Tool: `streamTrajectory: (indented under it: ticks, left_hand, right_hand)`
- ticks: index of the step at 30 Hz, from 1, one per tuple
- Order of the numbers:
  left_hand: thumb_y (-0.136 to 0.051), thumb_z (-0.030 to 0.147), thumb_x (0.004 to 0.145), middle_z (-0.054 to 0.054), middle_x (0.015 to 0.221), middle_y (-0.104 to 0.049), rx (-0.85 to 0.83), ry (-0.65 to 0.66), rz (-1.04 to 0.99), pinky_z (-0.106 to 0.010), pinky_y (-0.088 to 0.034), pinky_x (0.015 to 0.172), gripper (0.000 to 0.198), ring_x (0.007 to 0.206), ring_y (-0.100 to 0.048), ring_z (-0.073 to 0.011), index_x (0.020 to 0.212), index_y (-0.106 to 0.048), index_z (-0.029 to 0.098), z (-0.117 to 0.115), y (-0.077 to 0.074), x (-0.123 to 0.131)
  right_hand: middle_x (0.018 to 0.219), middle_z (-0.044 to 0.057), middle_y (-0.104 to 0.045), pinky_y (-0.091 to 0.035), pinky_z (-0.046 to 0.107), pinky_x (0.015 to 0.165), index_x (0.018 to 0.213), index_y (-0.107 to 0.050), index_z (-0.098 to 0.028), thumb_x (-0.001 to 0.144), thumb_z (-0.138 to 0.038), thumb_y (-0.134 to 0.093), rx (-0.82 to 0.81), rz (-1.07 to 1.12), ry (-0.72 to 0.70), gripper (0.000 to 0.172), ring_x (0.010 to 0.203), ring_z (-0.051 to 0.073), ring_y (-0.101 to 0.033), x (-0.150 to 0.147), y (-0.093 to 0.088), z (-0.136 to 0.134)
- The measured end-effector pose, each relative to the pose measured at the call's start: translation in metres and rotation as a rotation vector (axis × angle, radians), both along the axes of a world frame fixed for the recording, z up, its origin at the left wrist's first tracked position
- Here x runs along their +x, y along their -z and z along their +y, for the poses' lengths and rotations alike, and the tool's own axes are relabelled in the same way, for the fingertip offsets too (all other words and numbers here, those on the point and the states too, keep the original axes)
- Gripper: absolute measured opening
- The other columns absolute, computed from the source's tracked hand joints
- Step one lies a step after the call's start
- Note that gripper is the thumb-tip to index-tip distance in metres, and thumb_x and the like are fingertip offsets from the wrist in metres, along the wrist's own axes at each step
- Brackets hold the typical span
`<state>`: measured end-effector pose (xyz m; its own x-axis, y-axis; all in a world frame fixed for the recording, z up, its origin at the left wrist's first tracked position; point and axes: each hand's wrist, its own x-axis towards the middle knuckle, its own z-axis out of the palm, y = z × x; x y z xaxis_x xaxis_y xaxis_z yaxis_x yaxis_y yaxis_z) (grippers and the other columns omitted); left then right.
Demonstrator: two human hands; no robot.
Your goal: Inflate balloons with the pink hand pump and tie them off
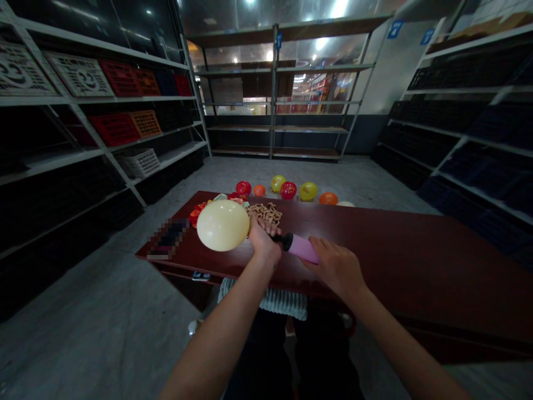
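A pale cream balloon [224, 225], partly inflated, juts to the left from my left hand [265, 238]. That hand is closed around the balloon's neck and the black nozzle end of a hand pump; the exact join is hidden by my fingers. My right hand [335, 264] wraps the pink barrel of the balloon pump [303, 248], which slants down to the right over the table. Behind the balloon lie uninflated red and pale balloons [201, 209] in a heap. Beside them is a pile of tan, loop-shaped pieces [266, 213].
The dark red table [395, 250] stretches to the right. A blurred-out flat object [169, 238] lies at its left end. Several inflated balloons [308, 191] rest on the floor beyond the far edge. Shelves with crates [120, 78] stand left; more racks [272, 128] stand behind and right.
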<state>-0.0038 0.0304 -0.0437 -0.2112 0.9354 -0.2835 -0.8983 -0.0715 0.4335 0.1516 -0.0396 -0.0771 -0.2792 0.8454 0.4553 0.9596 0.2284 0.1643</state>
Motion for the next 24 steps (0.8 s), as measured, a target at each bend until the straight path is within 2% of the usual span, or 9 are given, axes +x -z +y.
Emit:
streamTrajectory:
  ticks: [5, 10, 13, 15, 18, 21, 23, 24]
  left_hand:
    - [-0.047, 0.039, 0.096, 0.008, 0.043, -0.021, -0.094, -0.016, -0.003, -0.022, -0.025, 0.039, 0.048, 0.032, -0.023, -0.0066, 0.059, -0.022, 0.020, 0.016, 0.022, -0.008]
    - [-0.049, 0.031, 0.094, 0.010, 0.043, -0.022, -0.106, -0.054, 0.027, -0.021, -0.022, 0.038, 0.044, 0.032, -0.022, -0.0062, 0.061, -0.023, 0.020, 0.030, 0.026, -0.040]
    - [-0.041, 0.031, 0.096, 0.009, 0.042, -0.022, -0.120, -0.090, 0.051, -0.022, -0.023, 0.038, 0.042, 0.031, -0.022, -0.0064, 0.060, -0.021, 0.020, 0.038, 0.018, -0.071]
    - [-0.040, 0.025, 0.095, 0.009, 0.042, -0.021, -0.101, -0.148, 0.070, -0.022, -0.024, 0.039, 0.040, 0.031, -0.022, -0.0059, 0.061, -0.021, 0.020, 0.044, 0.009, -0.094]
    - [-0.037, 0.016, 0.092, 0.009, 0.042, -0.021, -0.102, -0.259, 0.110, -0.020, -0.021, 0.038, 0.035, 0.029, -0.021, -0.0048, 0.062, -0.020, 0.019, 0.049, -0.005, -0.119]
    - [-0.037, 0.015, 0.090, 0.009, 0.042, -0.021, -0.056, -0.270, 0.170, -0.020, -0.021, 0.038, 0.034, 0.030, -0.021, -0.0046, 0.061, -0.021, 0.019, 0.049, -0.016, -0.122]
    - [-0.040, 0.018, 0.090, 0.008, 0.043, -0.021, -0.020, -0.241, 0.190, -0.020, -0.021, 0.038, 0.035, 0.030, -0.021, -0.0047, 0.061, -0.021, 0.019, 0.047, -0.021, -0.109]
    - [-0.041, 0.018, 0.090, 0.008, 0.043, -0.021, 0.000, -0.225, 0.193, -0.021, -0.022, 0.037, 0.036, 0.031, -0.022, -0.0048, 0.060, -0.021, 0.020, 0.045, -0.023, -0.099]
  right_hand:
    - [0.089, 0.007, -0.070, -0.036, 0.030, 0.063, 0.114, -0.059, -0.017, 0.087, -0.044, -0.058, 0.032, -0.023, -0.029, 0.039, 0.075, 0.021, -0.065, 0.005, 0.032, 0.011]
    - [0.092, 0.007, -0.070, -0.039, 0.031, 0.069, 0.116, -0.059, -0.016, 0.085, -0.037, -0.063, 0.043, -0.031, -0.069, 0.038, 0.080, 0.022, -0.065, 0.015, 0.051, 0.024]
    - [0.096, 0.009, -0.070, -0.040, 0.032, 0.071, 0.119, -0.059, -0.017, 0.084, -0.033, -0.065, 0.042, -0.013, -0.079, 0.039, 0.084, 0.022, -0.064, 0.022, 0.057, 0.030]
    - [0.099, 0.008, -0.070, -0.041, 0.031, 0.070, 0.120, -0.059, -0.019, 0.083, -0.033, -0.065, 0.034, 0.059, -0.016, 0.040, 0.085, 0.022, -0.064, 0.025, 0.060, 0.033]
    - [0.091, 0.005, -0.070, -0.043, 0.029, 0.069, 0.123, -0.057, -0.022, 0.085, -0.033, -0.061, -0.005, 0.177, 0.067, 0.040, 0.081, 0.020, -0.064, 0.026, 0.063, 0.036]
    - [0.106, 0.009, -0.068, -0.048, 0.031, 0.073, 0.120, -0.057, -0.020, 0.083, -0.026, -0.060, -0.040, 0.221, 0.033, 0.038, 0.092, 0.022, -0.065, 0.026, 0.066, 0.039]
    - [0.119, 0.013, -0.063, -0.050, 0.032, 0.074, 0.116, -0.057, -0.018, 0.080, -0.023, -0.062, -0.043, 0.274, 0.024, 0.037, 0.097, 0.023, -0.064, 0.026, 0.067, 0.041]
    - [0.119, 0.013, -0.063, -0.051, 0.032, 0.074, 0.115, -0.056, -0.017, 0.079, -0.022, -0.062, -0.047, 0.305, 0.020, 0.036, 0.097, 0.023, -0.065, 0.027, 0.069, 0.041]
